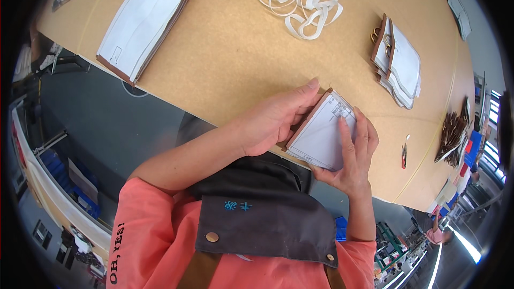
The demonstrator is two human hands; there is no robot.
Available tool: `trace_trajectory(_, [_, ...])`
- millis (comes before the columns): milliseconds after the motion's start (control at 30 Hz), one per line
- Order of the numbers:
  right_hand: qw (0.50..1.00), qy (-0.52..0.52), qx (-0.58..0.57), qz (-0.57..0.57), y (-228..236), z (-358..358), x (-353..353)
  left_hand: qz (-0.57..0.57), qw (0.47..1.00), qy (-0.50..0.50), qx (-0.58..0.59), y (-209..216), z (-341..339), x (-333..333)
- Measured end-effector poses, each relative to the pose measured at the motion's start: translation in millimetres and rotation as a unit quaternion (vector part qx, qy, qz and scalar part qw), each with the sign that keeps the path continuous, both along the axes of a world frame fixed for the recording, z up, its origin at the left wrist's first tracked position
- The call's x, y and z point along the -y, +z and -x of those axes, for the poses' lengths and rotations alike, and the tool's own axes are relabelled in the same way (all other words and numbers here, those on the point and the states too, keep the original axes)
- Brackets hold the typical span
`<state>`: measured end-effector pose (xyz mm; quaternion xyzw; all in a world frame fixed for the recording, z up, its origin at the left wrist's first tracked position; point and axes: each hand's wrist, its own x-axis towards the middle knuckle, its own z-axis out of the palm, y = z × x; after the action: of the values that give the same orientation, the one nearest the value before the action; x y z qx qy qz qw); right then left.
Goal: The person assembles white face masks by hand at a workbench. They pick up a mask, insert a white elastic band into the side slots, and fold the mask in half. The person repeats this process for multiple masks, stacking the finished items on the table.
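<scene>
A white panel with a brown edge strip [324, 134] is held tilted at the near edge of the table, with fine lines and small marks on its face. Along its brown side lies my left hand [281, 119], thumb raised and fingers curled partly out of sight behind the panel. My right hand [353, 155] grips the opposite side, its index finger resting on the white face and its thumb at the lower corner. Whether the panel is one piece or several layers, I cannot tell.
A stack of white, brown-edged panels [144, 21] lies far left. White tape [308, 2] is heaped at the back. Several panels with metal rings [399, 64] lie to the right, beyond a small red-and-black tool [403, 156] and a bundle of brown strips [452, 136].
</scene>
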<state>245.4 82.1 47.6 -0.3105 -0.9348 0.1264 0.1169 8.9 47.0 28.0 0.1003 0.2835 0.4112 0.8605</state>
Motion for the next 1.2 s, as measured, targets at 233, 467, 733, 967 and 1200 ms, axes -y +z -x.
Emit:
trace_trajectory(233, [1.0, -0.001, 0.013, 0.011, 2.5, 0.8, 0.2, 0.009, 1.0, -0.007, 0.001, 2.3, 0.5, -0.1])
trace_trajectory(467, [1.0, 0.002, 0.007, 0.003, 1.8, 1.6, 0.7, 0.022, 1.0, 0.003, 0.008, 1.8, -1.9, 0.5])
trace_trajectory(733, [1.0, 0.002, 0.002, -0.001, -1.1, 2.8, 1.5, 0.04, 0.999, 0.005, 0.005, -3.1, 3.0, -1.8])
trace_trajectory(967, [1.0, 0.014, -0.007, -0.005, -0.1, 4.1, 0.9, 0.051, 0.998, 0.013, 0.039, -0.6, 3.5, -3.5])
trace_trajectory(1200, [1.0, 0.012, -0.005, -0.013, 2.3, 5.2, 0.0, 0.051, 0.998, 0.018, 0.042, 3.8, 2.9, -4.8])
